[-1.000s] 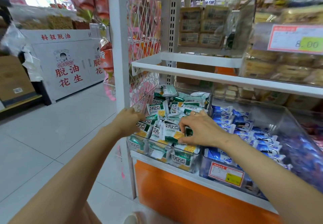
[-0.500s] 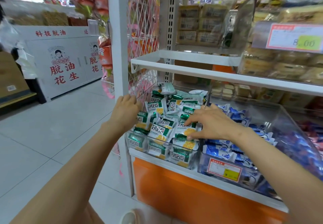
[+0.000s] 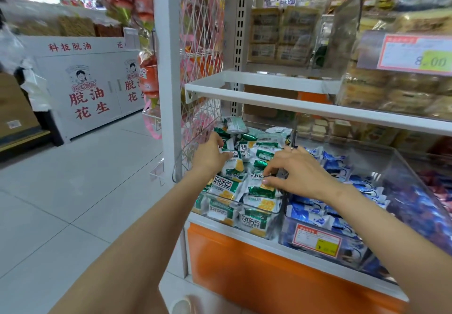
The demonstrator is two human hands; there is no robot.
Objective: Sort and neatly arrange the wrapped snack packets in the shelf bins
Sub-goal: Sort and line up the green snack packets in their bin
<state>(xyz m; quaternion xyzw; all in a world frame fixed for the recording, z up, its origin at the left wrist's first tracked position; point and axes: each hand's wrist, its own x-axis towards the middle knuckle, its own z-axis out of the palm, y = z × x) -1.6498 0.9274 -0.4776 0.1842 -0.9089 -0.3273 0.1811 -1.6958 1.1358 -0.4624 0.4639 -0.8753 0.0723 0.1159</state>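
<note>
A clear plastic bin (image 3: 247, 212) on the lower shelf holds a loose heap of green-and-white snack packets (image 3: 226, 186). My left hand (image 3: 210, 155) reaches into the bin's left side and its fingers curl round a green packet (image 3: 230, 153) near the back. My right hand (image 3: 297, 173) lies over the bin's right side, thumb and fingertips pinching a green packet (image 3: 260, 187) on top of the heap. To the right, a second clear bin (image 3: 315, 239) holds blue-and-white packets (image 3: 335, 166).
A white shelf board (image 3: 281, 104) hangs low over the bins, with brown snack packs (image 3: 391, 93) above it. A white upright post (image 3: 168, 69) and wire mesh panel (image 3: 200, 69) bound the left side. An orange panel (image 3: 256, 277) runs below. Grey tiled floor (image 3: 73, 203) lies left.
My left hand has moved deeper into the bin toward the back packets. My right hand has shifted slightly back and now pinches a packet on top of the heap.
</note>
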